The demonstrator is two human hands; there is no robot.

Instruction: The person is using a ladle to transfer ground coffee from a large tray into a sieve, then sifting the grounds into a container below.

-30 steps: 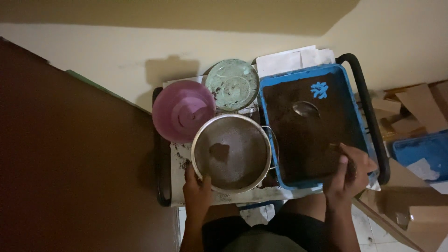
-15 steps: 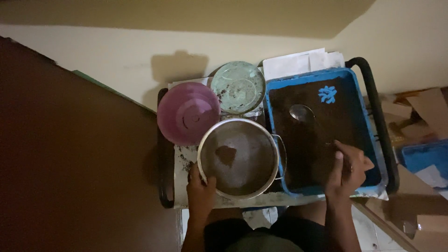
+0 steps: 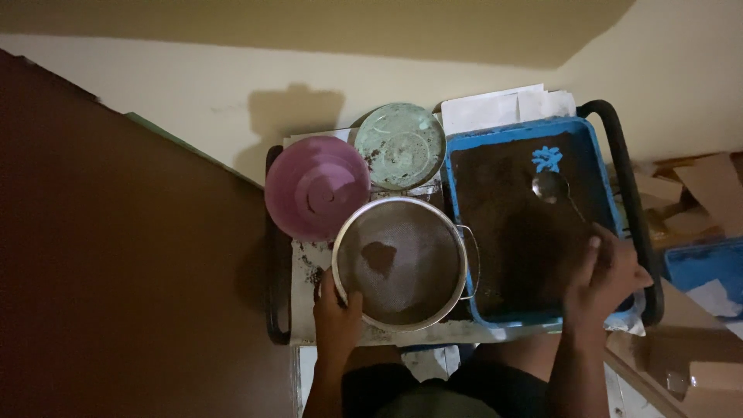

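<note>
A: Two hands are busy in the head view; what has changed since a second ago?

B: Little. The left hand (image 3: 334, 310) still grips the rim of the round metal sieve (image 3: 400, 262), which carries a thin brown layer. The right hand (image 3: 607, 271) is closed on a spoon (image 3: 554, 190), whose bowl has shifted toward the far end of the blue tray (image 3: 596, 151).

A: And the containers?

B: The tray is full of dark powder. The pink bowl (image 3: 317, 186) and green lid (image 3: 400, 145) sit behind the sieve.
</note>
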